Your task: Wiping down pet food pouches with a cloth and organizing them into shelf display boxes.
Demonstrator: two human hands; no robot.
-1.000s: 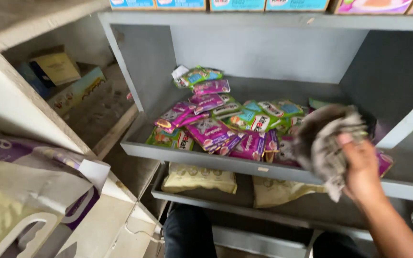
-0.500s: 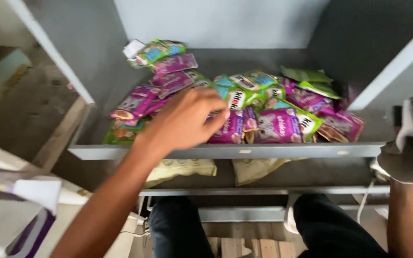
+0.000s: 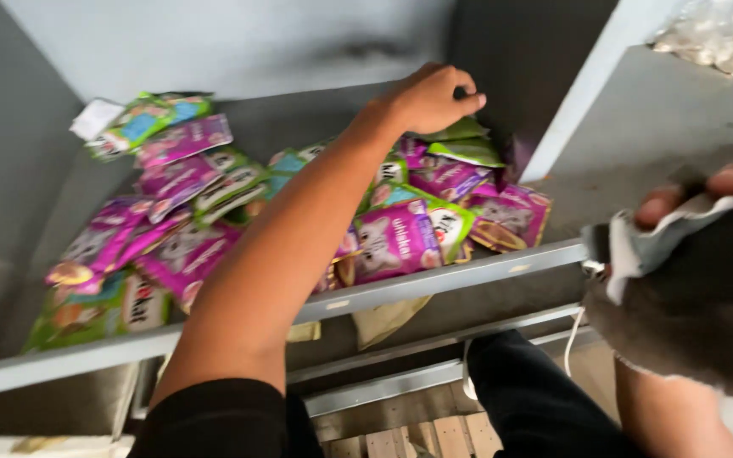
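- The grey metal shelf (image 3: 434, 284) fills most of my view, with its front lip running slantwise below my arm and a pale upright post (image 3: 591, 85) at its right end.
- A heap of pet-food pouches (image 3: 184, 199), purple and green, lies spread across the shelf from the back left corner to the right front.
- A grey-brown rag (image 3: 689, 288) with a pale hem is bunched in my right hand (image 3: 697, 191). That hand is clamped on it at the right edge of the view, off the shelf and in front of its lip, with only the fingertips showing over the cloth.
- My left hand (image 3: 430, 97) reaches to the back of the shelf, fingers curled downward over the green pouches (image 3: 464, 140) at the far end of the heap. I cannot tell whether it grips one.
- A crumpled clear plastic bag (image 3: 710, 38) lies on the next shelf, at the top right.
- A small white slip (image 3: 95, 117) sits at the heap's back left corner.
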